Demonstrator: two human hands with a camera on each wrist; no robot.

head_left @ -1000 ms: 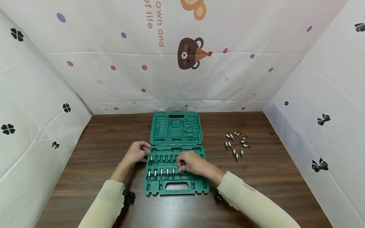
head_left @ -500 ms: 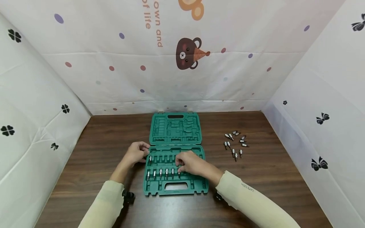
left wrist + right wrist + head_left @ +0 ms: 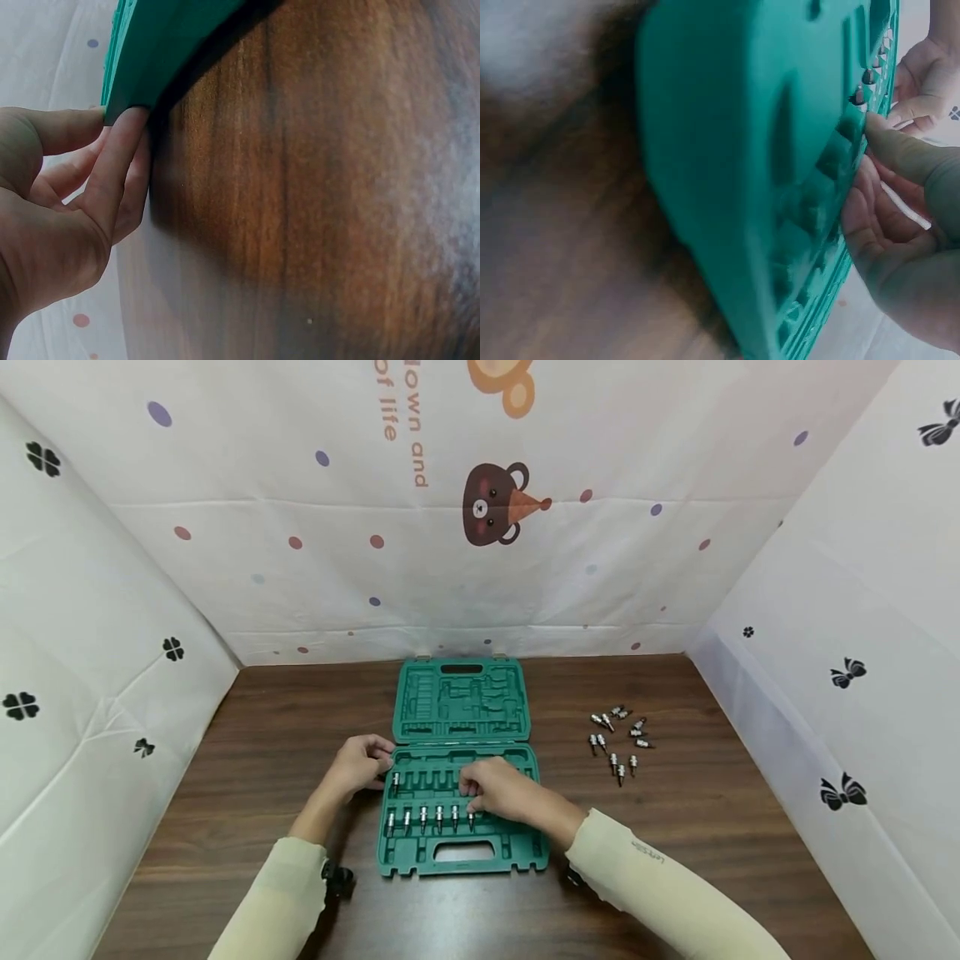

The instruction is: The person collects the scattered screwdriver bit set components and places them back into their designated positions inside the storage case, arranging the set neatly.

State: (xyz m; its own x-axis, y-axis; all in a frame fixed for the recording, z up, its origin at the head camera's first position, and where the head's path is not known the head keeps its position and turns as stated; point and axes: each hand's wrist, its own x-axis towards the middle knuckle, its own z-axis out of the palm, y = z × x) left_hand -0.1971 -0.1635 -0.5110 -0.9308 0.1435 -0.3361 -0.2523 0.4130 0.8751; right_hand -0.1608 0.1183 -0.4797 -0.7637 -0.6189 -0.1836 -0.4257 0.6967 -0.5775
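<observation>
A green tool case (image 3: 462, 852) lies spread out flat on the table, its lid (image 3: 461, 702) toward the wall. My left hand (image 3: 362, 763) holds the case's left edge between thumb and fingers, as the left wrist view shows with the case's side wall (image 3: 169, 49). Over the case's middle, my right hand (image 3: 498, 789) has its fingers curled and its thumb tip at the top of a bit socket (image 3: 471, 820) sitting in the front row. Left of it, several bit sockets (image 3: 438, 816) fill neighbouring slots. One bit socket (image 3: 396, 782) stands in the back row.
Several loose bit sockets (image 3: 621, 770) lie scattered on the wooden table (image 3: 300, 710) to the right of the case. A printed white cloth wall (image 3: 420, 568) rises behind the table, with more cloth on both sides.
The right thumb has drawn slightly back, and more of the bit socket beneath it shows. The left hand stays at the case's edge. The head view has shifted slightly.
</observation>
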